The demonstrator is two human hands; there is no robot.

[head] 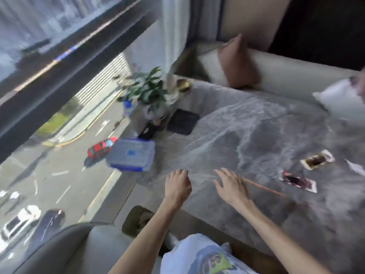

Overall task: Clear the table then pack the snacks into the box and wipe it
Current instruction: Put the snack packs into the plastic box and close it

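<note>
Clear lidded plastic box with blue base (131,158), long axis left–right, on grey marble table (246,127); left hand (177,184) loosely curled, right hand (231,185) spread, both empty.

A high-rise home lounge: sofa (296,70), cushion (237,64), marble table (246,125), street-view window (59,56).

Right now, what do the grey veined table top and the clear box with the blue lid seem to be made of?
The grey veined table top looks like polished marble or a marble-look slab: white veins and a soft sheen, though blur leaves it open. The clear box with the blue lid looks like translucent plastic with glossy blue rim parts.
</note>
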